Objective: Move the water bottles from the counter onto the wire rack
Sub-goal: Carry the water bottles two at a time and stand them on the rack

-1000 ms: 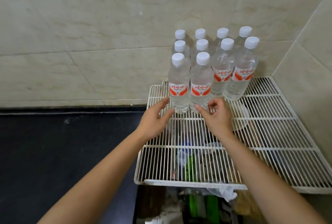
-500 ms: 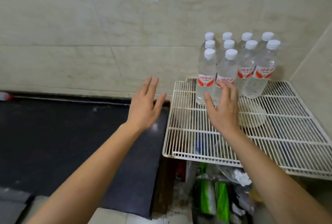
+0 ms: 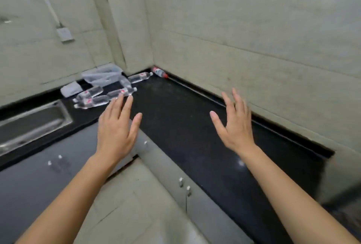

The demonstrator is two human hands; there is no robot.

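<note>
Both hands, left hand (image 3: 117, 128) and right hand (image 3: 235, 124), hover empty with fingers spread (nothing held), so reach toward the lying water bottles (image 3: 93, 99) at centre left on the counter (image 3: 185, 118).

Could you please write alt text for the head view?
Two empty open hands, left hand and right hand, reach over a black L-shaped counter toward clear plastic water bottles lying on their sides near the tiled corner, beside a steel sink.

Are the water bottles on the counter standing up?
No, the water bottles lie on their sides on the black counter, past the open, empty left hand.
</note>
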